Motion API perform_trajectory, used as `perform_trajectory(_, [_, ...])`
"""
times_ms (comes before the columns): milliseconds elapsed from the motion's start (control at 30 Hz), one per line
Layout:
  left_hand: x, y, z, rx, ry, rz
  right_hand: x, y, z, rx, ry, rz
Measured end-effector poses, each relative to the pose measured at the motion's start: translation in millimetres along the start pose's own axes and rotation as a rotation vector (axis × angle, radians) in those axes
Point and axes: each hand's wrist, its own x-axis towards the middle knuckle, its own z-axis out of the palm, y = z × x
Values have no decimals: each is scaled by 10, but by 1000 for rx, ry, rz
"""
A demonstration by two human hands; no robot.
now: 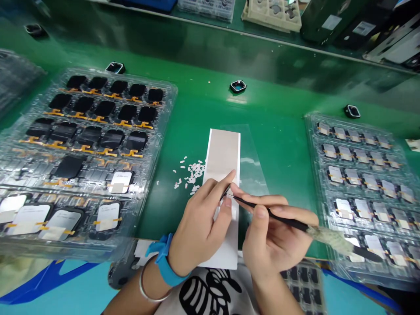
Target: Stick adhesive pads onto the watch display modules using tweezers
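My left hand [206,214], with a blue strap and a bangle at the wrist, is closed on a small dark part [225,192]. Its fingers hide most of that part, so I cannot make out its kind. In my right hand [272,236] is a pair of black tweezers [288,224], with pale wrapping near the back end. The tweezer tips meet the dark part by my left fingertips. Under both hands lies a long strip of backing paper [223,148], beige with white edges. Small white pieces [195,170] are scattered just left of the strip.
A clear tray [167,109] of black watch screens stands left, another tray [320,175] with silver-backed screens right. Watch cases [238,86] sit along the back of the green table. A transparent sheet [254,162] lies beside the strip. Boxes [331,22] occupy the shelf above.
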Motion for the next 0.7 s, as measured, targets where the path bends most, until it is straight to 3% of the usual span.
perform_trajectory(700, [-11,-9,0,-7,-2,-2,-6,8,-32,-61,-13,-64])
